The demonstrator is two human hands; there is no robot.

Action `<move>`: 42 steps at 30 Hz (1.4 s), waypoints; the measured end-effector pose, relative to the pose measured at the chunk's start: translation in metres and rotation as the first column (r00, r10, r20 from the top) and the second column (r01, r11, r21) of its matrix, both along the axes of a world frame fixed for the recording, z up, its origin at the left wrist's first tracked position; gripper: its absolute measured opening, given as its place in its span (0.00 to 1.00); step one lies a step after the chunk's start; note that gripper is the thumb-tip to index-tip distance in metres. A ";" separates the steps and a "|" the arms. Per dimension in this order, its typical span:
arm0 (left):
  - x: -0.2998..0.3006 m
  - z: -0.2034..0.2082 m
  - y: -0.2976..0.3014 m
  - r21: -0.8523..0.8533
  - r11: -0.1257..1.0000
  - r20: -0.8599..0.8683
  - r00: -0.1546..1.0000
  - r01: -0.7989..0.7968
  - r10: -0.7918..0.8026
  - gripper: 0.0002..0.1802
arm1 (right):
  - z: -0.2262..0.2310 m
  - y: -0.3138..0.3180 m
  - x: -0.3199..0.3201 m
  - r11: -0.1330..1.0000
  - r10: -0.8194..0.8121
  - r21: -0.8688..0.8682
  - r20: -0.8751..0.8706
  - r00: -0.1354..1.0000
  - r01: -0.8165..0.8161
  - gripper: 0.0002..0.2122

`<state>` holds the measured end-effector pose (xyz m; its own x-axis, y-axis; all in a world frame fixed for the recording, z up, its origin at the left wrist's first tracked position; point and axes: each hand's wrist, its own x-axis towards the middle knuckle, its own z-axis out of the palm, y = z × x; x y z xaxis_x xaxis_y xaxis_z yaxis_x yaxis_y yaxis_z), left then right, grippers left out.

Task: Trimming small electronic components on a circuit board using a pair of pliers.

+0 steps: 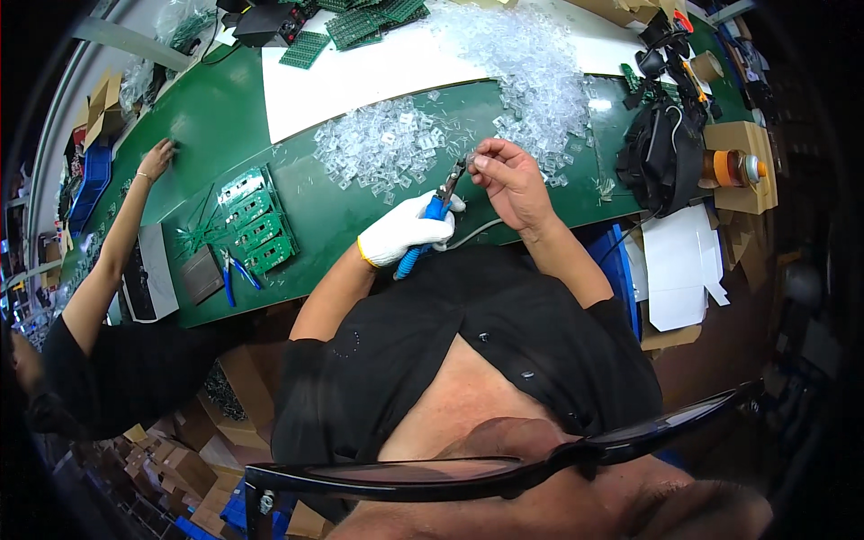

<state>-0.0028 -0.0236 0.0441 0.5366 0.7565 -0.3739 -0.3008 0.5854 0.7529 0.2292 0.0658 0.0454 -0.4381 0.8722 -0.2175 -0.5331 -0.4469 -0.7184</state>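
My left hand (409,232), in a white knit glove with a yellow cuff edge, is wrapped around blue-handled nippers (445,191). Their metal jaws point up and away, close to the fingertips of my right hand. A blue ribbed length (408,263) shows below the gloved fist. My bare right hand (513,187) pinches thumb and forefinger together at the jaws; a small clear plastic piece seems to be there, mostly covered by the fingers. Just beyond lies a heap of clear square plastic pieces (371,148), with thin clear offcuts scattered beside it.
A larger heap of clear pieces (538,85) spreads over white sheet (351,72) at the back. Green circuit boards (261,225) and blue pliers (230,277) lie left. A co-worker's hand (158,157) rests farther left. A black bag (661,153) and orange-capped bottle (733,168) stand right.
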 end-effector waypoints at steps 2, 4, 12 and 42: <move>0.001 0.005 -0.003 0.000 1.000 0.012 1.000 -0.012 0.012 0.30 | 0.000 -0.002 0.000 1.000 0.003 0.016 0.012 1.000 -0.003 0.08; 0.003 0.010 -0.004 0.017 1.000 -0.052 0.999 0.007 -0.006 0.29 | -0.001 -0.003 0.000 0.999 0.007 0.032 0.023 1.000 -0.007 0.08; -0.009 0.021 -0.008 -0.028 1.000 -0.246 0.969 0.007 -0.013 0.25 | 0.001 -0.011 0.002 0.995 0.016 0.094 0.074 0.997 -0.023 0.07; -0.006 0.015 -0.019 0.082 0.997 -0.101 0.995 -0.008 0.016 0.48 | 0.000 0.009 0.000 0.994 0.089 -0.060 -0.013 0.996 -0.090 0.07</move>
<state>-0.0087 -0.0429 0.0592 0.4897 0.7926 -0.3633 -0.2268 0.5181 0.8247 0.2290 0.0744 0.0458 -0.5163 0.8148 -0.2636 -0.4966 -0.5356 -0.6830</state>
